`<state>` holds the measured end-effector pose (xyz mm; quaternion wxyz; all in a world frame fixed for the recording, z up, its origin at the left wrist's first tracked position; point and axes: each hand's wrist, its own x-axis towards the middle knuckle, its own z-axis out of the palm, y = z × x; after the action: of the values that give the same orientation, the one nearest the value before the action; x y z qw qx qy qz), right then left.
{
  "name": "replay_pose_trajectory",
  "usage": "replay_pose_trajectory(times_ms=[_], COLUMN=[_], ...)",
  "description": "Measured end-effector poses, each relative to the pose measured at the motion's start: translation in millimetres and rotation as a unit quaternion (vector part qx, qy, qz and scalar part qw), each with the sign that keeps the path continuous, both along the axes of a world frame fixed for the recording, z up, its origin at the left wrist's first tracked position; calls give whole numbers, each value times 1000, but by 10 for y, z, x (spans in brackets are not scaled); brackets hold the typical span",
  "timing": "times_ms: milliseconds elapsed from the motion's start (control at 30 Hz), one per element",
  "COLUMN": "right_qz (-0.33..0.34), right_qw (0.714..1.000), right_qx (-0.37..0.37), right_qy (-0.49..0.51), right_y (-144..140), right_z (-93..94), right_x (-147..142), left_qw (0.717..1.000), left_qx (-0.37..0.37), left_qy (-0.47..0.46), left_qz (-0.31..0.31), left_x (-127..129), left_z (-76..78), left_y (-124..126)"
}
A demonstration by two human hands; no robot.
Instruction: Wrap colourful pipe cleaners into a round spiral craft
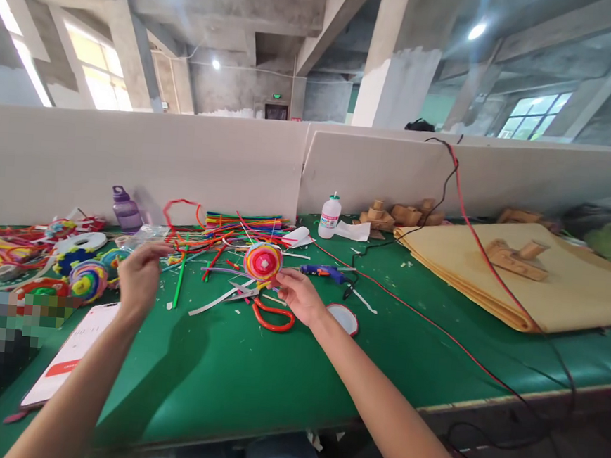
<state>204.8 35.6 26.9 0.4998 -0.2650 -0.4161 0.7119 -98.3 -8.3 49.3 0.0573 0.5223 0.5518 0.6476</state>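
My right hand (300, 296) pinches the lower edge of a round coil of pipe cleaners (263, 262), ringed in yellow, orange and pink with a pale centre. Raised over the table to the left, my left hand (142, 276) has its fingers curled together; whatever they may hold is too small to make out. Scissors with orange handles (273, 318) lie just below the coil. Behind it is a pile of loose coloured pipe cleaners (242, 223). A green strip (179, 282) lies between my hands. Beside my right hand rests a blue glue gun (326, 271).
Finished coiled pieces (87, 281) and a phone (76, 352) lie at left. A purple bottle (126, 209) and a white bottle (330, 217) stand near the partition. Brown paper (455, 269) covers the right side; a red cable (410, 306) crosses the table.
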Motion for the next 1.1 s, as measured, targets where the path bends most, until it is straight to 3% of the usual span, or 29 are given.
replay_pose_trajectory(times_ms=[133, 233, 300, 567, 700, 800, 867, 933, 1033, 1100], right_qz=[18, 38, 45, 31, -89, -221, -263, -211, -10, 89], right_qw=[999, 997, 995, 983, 966, 912, 892, 912, 957, 965], right_qx=[21, 34, 41, 104, 167, 271, 287, 254, 166, 124], right_qy=[-28, -57, -74, -147, -175, -214, -228, -243, -240, -211], right_y=[-23, -49, -72, -86, -66, -93, -122, -148, -174, -187], right_z=[-4, 12, 32, -4, -13, 35, 58, 54, 7, -27], right_x=[-6, 8, 16, -45, -63, -49, -48, -67, -134, -184], left_qw=[994, 982, 975, 965, 975, 986, 991, 993, 994, 992], left_qx=[-51, -77, -72, -58, -53, -30, -13, 12, 51, 64], left_qy=[37, 17, 26, -49, -45, -49, -54, -56, -42, -20], left_qz=[-91, -174, -210, -250, -213, -153, -124, -102, -92, -108], left_x=[566, 836, 897, 878, 898, 926, 949, 972, 1001, 1013], left_z=[-38, -45, -68, -230, -284, -325, -348, -362, -364, -363], left_y=[15, 16, 31, 74, 66, 60, 51, 38, 8, -12])
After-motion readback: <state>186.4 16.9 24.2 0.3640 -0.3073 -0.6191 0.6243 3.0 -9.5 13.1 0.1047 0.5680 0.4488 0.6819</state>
